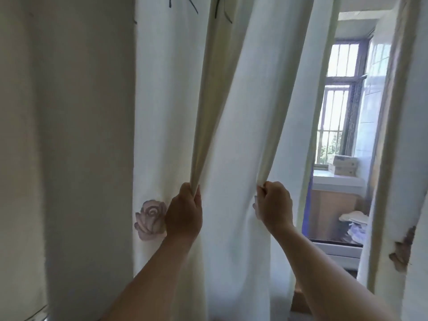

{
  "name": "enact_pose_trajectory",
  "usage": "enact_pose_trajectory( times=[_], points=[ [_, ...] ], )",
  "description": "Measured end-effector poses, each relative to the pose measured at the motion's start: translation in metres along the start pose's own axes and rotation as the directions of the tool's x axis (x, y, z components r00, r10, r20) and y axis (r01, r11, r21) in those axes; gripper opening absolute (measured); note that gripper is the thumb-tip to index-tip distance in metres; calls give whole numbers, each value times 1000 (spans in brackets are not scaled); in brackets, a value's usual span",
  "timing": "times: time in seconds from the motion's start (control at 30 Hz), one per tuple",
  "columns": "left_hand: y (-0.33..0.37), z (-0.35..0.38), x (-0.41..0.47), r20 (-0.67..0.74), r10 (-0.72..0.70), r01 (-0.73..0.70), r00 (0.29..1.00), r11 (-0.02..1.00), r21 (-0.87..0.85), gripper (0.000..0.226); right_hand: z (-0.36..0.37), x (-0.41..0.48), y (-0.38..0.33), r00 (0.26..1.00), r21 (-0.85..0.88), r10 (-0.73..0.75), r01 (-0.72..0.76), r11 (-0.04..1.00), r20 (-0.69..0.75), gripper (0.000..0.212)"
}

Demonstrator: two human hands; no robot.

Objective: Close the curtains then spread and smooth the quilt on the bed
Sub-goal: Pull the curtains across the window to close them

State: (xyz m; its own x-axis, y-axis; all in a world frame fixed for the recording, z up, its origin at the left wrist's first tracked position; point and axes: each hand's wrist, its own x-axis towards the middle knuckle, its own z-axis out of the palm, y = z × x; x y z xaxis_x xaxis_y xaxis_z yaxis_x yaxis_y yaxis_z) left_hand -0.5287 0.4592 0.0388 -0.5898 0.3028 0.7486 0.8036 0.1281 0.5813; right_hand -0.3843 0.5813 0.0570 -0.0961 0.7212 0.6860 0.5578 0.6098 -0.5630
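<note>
A white curtain (234, 117) with a printed purple rose (150, 220) hangs in front of me, filling the middle of the view. My left hand (184, 212) is closed on one vertical fold of it at about waist height. My right hand (273, 202) pinches a second fold a little to the right, near the curtain's free edge. A second white curtain panel (398, 158) hangs at the far right. A gap between the two panels stays uncovered. The bed and quilt are out of view.
A plain wall (64, 147) stands at the left. Through the gap I see a barred window (340, 107), a sill with stacked boxes (342, 164), a wooden cabinet (331, 214) and a pile of folded cloth (355, 224).
</note>
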Motion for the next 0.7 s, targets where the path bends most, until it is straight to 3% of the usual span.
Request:
enact_pose_trajectory(
  times=[0.13,0.27,0.47,0.53,0.63,0.7],
  points=[
    [-51,-27,32,-45,35,-35,998,999,19,27,41,-15,-60,990,-32,-108,111,993,86,28],
    [-102,-61,52,-84,-44,50,996,996,76,23,84,-38,-113,971,41,-169,165,985,167,25],
    [-130,-89,71,31,-127,124,991,987,100,15,107,-52,-151,981,119,-113,95,988,160,19],
    [-129,-100,70,26,-31,25,999,977,211,19,109,-53,-162,987,127,-96,80,989,125,15],
    [-121,-116,77,-80,224,-155,971,851,502,25,112,-49,-179,991,180,-82,62,982,106,15],
    [-118,-131,87,-148,314,-191,938,822,536,22,115,-45,-193,991,203,-77,54,978,107,19]
  ],
)
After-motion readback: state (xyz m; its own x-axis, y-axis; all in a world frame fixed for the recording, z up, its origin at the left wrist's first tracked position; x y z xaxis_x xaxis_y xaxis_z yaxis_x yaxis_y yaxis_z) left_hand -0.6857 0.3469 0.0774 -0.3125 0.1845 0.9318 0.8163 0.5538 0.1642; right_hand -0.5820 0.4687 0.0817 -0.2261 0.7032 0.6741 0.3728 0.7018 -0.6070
